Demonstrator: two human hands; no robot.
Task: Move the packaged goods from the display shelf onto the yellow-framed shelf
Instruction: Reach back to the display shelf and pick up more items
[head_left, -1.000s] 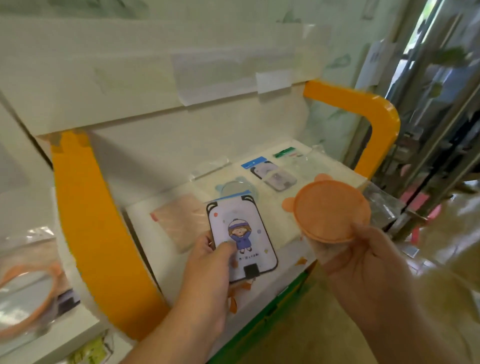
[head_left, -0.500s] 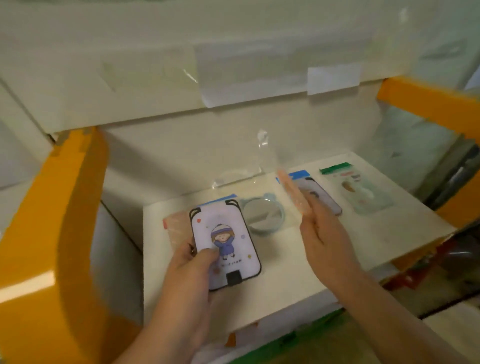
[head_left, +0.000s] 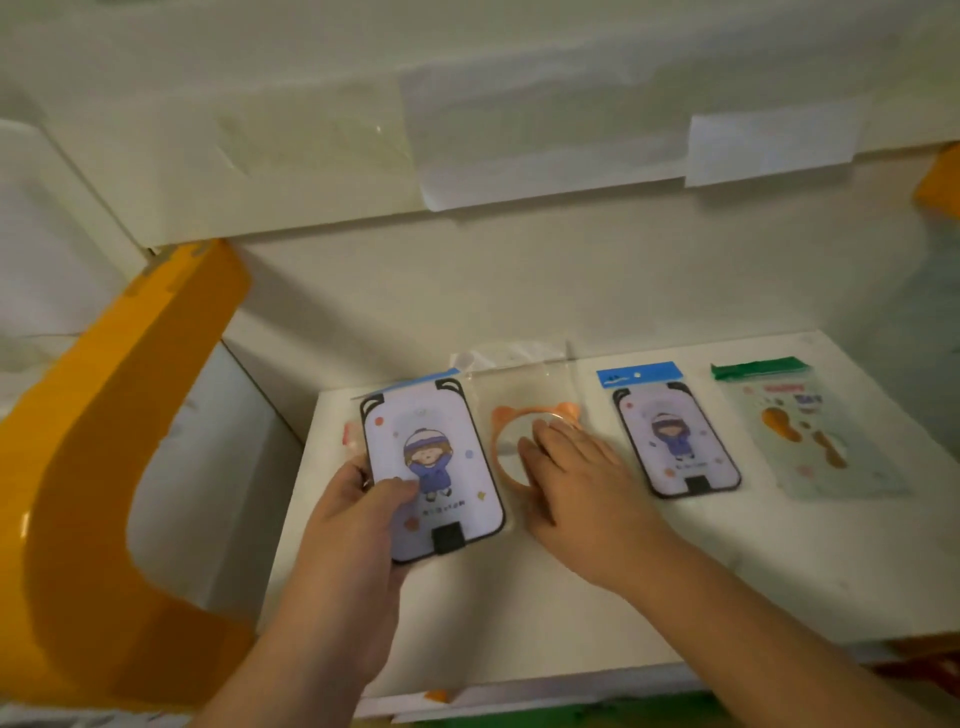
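Note:
My left hand (head_left: 358, 525) grips a packaged card holder (head_left: 434, 467) with a cartoon girl on it, held just above the left part of the white shelf board (head_left: 753, 561) of the yellow-framed shelf (head_left: 104, 415). My right hand (head_left: 576, 478) lies flat, fingers spread, on a packaged orange round mirror with ears (head_left: 511, 426) that rests on the board. I cannot tell whether the fingers still pinch its clear bag.
A second cartoon card holder (head_left: 675, 441) with a blue header lies right of the mirror. A clear sticker pack (head_left: 810, 436) with a green header lies further right. A pinkish pack (head_left: 349, 436) peeks out under the held card. A white panel overhangs the shelf.
The orange mirror, held upright in my right hand before, now lies flat on the shelf board under that hand. My left hand keeps hold of the card holder. The view has moved closer.

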